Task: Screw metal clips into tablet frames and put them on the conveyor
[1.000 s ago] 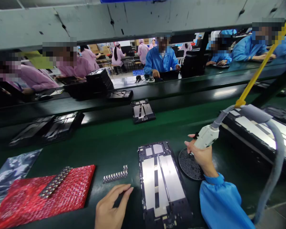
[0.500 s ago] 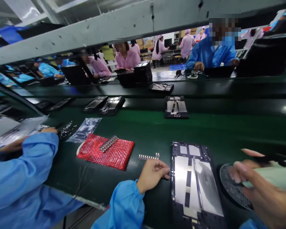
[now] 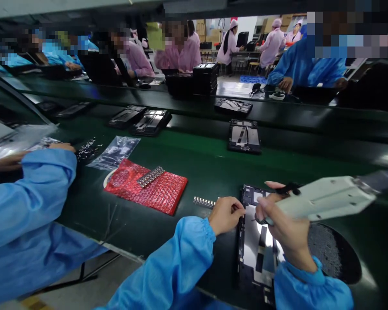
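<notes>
A dark device frame with silver plates (image 3: pixel 255 249) lies on the green belt right in front of me. My left hand (image 3: pixel 225 214) rests at its upper left edge, fingers curled in a pinch; what they hold I cannot make out. My right hand (image 3: pixel 286 228) is wrapped round a white powered screwdriver (image 3: pixel 326 199), its tip over the top of the frame. A short strip of small parts (image 3: pixel 204 202) lies just left of my left hand. A round black screw tray (image 3: pixel 334 254) sits right of the frame.
A red bubble bag (image 3: pixel 148 193) carrying a strip of parts lies to the left, with a clear plastic bag (image 3: pixel 114 153) behind it. A co-worker's blue sleeve (image 3: pixel 26 206) fills the left. More frames (image 3: pixel 244 136) ride the belt. Several people work across the line.
My view has swung left and down. My right hand brought the screwdriver from the screw tray over the frame's top. My left hand slid from beside the parts strip to the frame's edge.
</notes>
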A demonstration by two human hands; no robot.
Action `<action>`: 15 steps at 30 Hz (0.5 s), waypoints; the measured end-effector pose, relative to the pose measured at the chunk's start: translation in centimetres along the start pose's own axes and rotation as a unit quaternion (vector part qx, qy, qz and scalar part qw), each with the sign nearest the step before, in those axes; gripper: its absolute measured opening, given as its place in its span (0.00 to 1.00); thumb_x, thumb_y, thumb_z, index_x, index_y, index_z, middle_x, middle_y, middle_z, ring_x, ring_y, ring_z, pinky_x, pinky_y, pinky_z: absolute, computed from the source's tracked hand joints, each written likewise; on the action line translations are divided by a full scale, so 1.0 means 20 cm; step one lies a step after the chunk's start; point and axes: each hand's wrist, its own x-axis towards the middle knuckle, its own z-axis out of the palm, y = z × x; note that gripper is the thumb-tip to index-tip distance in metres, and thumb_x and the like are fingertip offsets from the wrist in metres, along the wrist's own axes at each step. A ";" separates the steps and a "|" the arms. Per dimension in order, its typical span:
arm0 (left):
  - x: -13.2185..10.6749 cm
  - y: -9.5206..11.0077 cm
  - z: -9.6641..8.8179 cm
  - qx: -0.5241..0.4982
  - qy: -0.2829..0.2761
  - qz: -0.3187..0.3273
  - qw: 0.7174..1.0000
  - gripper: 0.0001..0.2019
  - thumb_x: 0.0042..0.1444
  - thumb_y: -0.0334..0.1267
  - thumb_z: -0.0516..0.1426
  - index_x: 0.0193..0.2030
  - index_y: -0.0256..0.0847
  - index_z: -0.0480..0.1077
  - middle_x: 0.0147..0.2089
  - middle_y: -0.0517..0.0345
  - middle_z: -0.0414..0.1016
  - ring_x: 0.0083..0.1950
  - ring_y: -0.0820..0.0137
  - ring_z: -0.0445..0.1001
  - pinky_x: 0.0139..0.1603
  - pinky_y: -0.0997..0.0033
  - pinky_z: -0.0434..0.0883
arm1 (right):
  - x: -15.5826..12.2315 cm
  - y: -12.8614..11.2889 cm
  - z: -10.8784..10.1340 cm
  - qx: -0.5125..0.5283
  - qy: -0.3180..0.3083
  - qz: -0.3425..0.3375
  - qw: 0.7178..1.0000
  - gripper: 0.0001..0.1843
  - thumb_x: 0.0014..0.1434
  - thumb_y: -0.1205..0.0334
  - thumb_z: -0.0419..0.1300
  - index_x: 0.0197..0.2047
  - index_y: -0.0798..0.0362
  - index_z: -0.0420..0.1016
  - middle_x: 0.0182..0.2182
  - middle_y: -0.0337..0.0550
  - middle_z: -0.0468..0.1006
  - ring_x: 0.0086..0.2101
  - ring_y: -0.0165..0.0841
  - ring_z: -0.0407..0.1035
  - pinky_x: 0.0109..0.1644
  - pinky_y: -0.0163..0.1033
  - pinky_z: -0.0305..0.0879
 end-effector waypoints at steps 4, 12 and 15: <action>0.01 -0.02 0.01 -0.035 -0.007 0.000 0.999 0.05 0.53 0.35 0.59 0.31 0.37 0.77 0.30 0.57 0.80 0.31 0.70 0.75 0.34 0.74 0.70 | 0.04 0.09 0.04 -0.010 -0.002 0.006 1.000 0.19 0.55 0.61 0.67 0.48 0.51 0.68 0.16 0.29 0.69 0.17 0.31 0.66 0.27 0.40 0.66; 0.08 -0.03 -0.03 -0.109 -0.074 -0.102 0.986 0.08 0.44 0.31 0.64 0.33 0.35 0.73 0.24 0.62 0.73 0.23 0.75 0.72 0.21 0.79 0.69 | 0.05 0.12 0.09 -0.041 -0.012 0.023 0.999 0.19 0.53 0.60 0.68 0.46 0.53 0.68 0.15 0.29 0.69 0.17 0.31 0.66 0.26 0.39 0.66; 0.09 -0.02 -0.04 -0.117 -0.075 -0.113 0.984 0.07 0.45 0.31 0.63 0.32 0.35 0.72 0.24 0.62 0.72 0.22 0.75 0.71 0.18 0.81 0.68 | 0.04 0.13 0.09 -0.040 -0.021 0.028 0.999 0.19 0.53 0.61 0.67 0.47 0.53 0.67 0.15 0.29 0.70 0.17 0.31 0.66 0.26 0.39 0.66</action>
